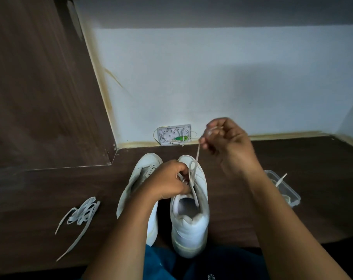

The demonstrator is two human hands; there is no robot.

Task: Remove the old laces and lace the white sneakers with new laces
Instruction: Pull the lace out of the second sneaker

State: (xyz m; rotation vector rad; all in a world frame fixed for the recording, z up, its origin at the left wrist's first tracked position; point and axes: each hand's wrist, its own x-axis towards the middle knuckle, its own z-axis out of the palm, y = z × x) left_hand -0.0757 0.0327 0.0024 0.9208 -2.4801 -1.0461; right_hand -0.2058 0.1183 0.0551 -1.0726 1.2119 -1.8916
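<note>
Two white sneakers stand side by side on the dark wooden surface, heels toward me. My left hand (167, 179) grips the tongue and eyelet area of the right sneaker (190, 221). My right hand (225, 138) is raised above the toe and pinches a white lace (193, 170), which runs down taut into the right sneaker's eyelets. The left sneaker (134, 190) leans on its side, partly hidden by my left forearm. A loose bundle of white laces (81, 214) lies on the surface at the left.
A clear plastic container (290, 194) with a lace end sticking out sits at the right, behind my right forearm. A small white plastic wall box (174, 135) sits at the base of the white wall. A dark wooden panel rises at the left.
</note>
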